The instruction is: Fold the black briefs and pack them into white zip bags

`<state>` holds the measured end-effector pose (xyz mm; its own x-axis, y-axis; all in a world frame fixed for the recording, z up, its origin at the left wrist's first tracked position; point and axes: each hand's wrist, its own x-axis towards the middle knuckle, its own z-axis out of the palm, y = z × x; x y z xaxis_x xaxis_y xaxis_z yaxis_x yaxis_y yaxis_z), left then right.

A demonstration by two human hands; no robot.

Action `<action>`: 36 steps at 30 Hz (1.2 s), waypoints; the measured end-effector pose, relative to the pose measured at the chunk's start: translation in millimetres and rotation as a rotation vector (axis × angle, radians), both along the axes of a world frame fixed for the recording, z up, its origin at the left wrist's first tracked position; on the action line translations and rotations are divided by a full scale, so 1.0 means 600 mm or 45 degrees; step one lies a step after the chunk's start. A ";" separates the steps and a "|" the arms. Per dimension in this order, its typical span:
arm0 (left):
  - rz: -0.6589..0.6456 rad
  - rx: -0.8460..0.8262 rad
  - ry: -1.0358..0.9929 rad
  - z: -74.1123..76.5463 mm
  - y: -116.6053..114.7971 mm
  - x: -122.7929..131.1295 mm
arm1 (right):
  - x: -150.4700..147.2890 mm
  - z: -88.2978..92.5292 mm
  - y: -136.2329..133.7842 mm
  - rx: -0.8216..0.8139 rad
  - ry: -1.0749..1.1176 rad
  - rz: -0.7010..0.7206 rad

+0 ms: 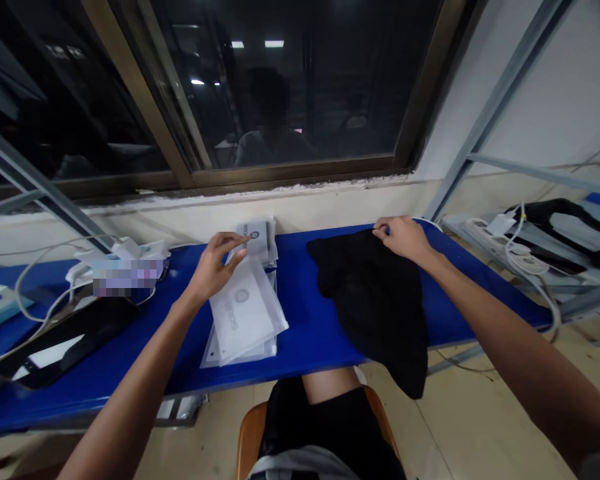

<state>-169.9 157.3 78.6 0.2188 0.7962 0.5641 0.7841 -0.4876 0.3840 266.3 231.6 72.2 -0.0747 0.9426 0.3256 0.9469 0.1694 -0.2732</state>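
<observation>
My left hand [215,267] pinches the top edge of a clear plastic bag [247,313] that lies on a small stack of the same printed bags in the middle of the blue table [300,333]. More bags [260,240] stand stacked behind it against the wall. My right hand [403,237] is closed on the far edge of a black garment [375,300]. The garment lies spread on the table's right half and hangs over the front edge.
A black tablet [60,343] lies at the left with white cables [45,293] and small packets around it. A power strip [500,243] and a black item sit on a shelf at the right. My chair [250,440] is under the table edge. A window fills the wall ahead.
</observation>
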 end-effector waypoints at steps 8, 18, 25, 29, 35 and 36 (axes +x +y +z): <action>0.500 -0.149 0.260 -0.055 -0.172 -0.018 | -0.046 0.068 0.026 0.260 0.042 -0.204; 0.454 -0.560 -0.386 -0.096 -0.105 -0.082 | -0.348 -0.043 -0.281 0.367 -0.194 1.151; 0.257 -0.537 -0.250 -0.105 -0.096 -0.070 | -0.402 -0.117 -0.293 0.138 -0.152 1.012; 0.310 -0.356 0.099 -0.135 -0.083 -0.080 | -0.383 -0.127 -0.272 -0.158 -0.108 1.144; 0.388 -0.314 0.129 -0.141 -0.081 -0.087 | -0.386 -0.103 -0.271 -0.208 -0.140 1.186; 0.418 -0.309 0.094 -0.138 -0.083 -0.087 | -0.382 -0.093 -0.275 -0.129 -0.125 1.155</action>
